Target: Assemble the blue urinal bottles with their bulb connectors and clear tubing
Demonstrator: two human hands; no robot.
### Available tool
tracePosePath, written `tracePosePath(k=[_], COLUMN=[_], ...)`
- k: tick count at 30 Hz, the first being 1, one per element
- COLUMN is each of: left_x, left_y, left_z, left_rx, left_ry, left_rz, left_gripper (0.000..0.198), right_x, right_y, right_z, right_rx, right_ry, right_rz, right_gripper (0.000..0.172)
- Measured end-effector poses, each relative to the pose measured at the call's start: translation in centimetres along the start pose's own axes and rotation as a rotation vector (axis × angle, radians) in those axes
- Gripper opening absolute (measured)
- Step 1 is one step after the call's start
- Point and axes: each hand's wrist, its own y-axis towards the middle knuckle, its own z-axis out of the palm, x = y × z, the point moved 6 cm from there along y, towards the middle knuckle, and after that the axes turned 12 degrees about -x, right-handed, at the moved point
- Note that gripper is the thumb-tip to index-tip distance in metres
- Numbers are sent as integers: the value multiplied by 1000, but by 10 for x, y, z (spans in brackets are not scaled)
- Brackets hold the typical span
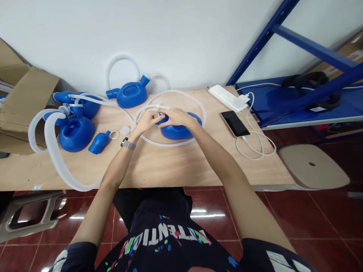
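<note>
A blue plastic urinal bottle (177, 132) lies on the wooden table in front of me, its neck turned to the left. My left hand (148, 121) is closed at the mouth of that neck, thumb pressed against it. From the other side my right hand (175, 116) wraps over the neck, covering part of the bottle. Between the hands a bit of the blue neck shows; my fingers hide the rest of the joint. A clear hose (202, 107) loops around the bottle on the table. Left of my wrist lie a small white cap (125, 130) and a white ring (114, 135).
A loose blue spout (99, 142) lies left. More blue bottles (76, 134) with hoses stand there, beside a cardboard box (27, 109); another bottle (132, 95) is by the wall. To the right are a power strip (224, 96), a phone (235, 123), cables and a blue shelf (300, 102).
</note>
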Motion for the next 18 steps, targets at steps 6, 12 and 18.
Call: tracePosePath(k=[6,12,18], left_x=[2,40,71], left_y=[-34,-125,-198], left_z=[-42,-122,-121], left_rx=[-39,-476,-591], left_ry=[57,565,648], left_rz=[-94,-249,-263], left_gripper=[62,45,26], right_x=[-16,-2,73], right_y=[-9,-21,-30], right_z=[-8,-13,74], right_rx=[-16,-333,-360], right_ry=[-52,-84,29], right_rz=[3,-120,-218], right_gripper=[68,66,27])
